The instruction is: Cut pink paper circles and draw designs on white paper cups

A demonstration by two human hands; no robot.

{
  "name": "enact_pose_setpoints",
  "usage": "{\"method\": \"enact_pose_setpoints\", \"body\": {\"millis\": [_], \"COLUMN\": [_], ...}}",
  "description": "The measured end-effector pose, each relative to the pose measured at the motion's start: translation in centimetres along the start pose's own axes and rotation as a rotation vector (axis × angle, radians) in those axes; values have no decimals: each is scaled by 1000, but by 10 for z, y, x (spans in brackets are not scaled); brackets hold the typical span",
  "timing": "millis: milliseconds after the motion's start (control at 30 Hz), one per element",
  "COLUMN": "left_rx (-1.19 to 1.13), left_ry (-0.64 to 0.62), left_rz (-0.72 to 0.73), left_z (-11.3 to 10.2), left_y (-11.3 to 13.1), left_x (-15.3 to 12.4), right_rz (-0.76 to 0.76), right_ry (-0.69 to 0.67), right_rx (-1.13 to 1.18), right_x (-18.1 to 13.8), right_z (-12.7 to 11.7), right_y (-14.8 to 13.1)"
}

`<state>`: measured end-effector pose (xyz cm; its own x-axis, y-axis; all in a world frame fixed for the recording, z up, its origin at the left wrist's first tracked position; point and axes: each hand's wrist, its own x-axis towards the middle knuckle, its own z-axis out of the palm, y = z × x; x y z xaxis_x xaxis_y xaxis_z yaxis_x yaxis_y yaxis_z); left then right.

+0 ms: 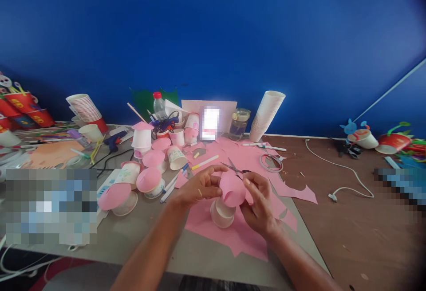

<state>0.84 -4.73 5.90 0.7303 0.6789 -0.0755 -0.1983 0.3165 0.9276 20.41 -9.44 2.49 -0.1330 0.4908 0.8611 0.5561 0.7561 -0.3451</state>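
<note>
A round piece of pink paper is held between my two hands, with a slit or fold showing on its left part. My left hand pinches its left edge, thumb below and fingers above. On the right edge, my right hand grips it between thumb and fingers. Just below the paper a white paper cup stands on a pink paper sheet; whether the round piece touches the cup I cannot tell. Behind my hands lie scissors, partly hidden.
Several cups with pink paper tops, one being this cup, stand to the left. A stack of paper cups leans at the back near a glass jar. Tape, markers and a glue gun lie around. A white cable crosses the brown surface.
</note>
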Motion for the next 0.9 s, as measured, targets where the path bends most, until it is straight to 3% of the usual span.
{"method": "enact_pose_setpoints", "body": {"millis": [267, 467, 633, 900], "left_rx": [142, 198, 249, 793], "left_ry": [-118, -139, -135, -110], "left_rz": [-54, -85, -53, 131], "left_z": [1, 0, -2, 2], "left_y": [4, 4, 6, 20], "left_x": [-2, -2, -4, -13], "right_rz": [-190, -218, -206, -46], "right_ry": [-112, -188, -173, -71], "right_rx": [-117, -83, -88, -134], "right_x": [1, 3, 6, 8], "right_z": [-7, -11, -10, -4], "right_y": [-4, -9, -10, -2]}}
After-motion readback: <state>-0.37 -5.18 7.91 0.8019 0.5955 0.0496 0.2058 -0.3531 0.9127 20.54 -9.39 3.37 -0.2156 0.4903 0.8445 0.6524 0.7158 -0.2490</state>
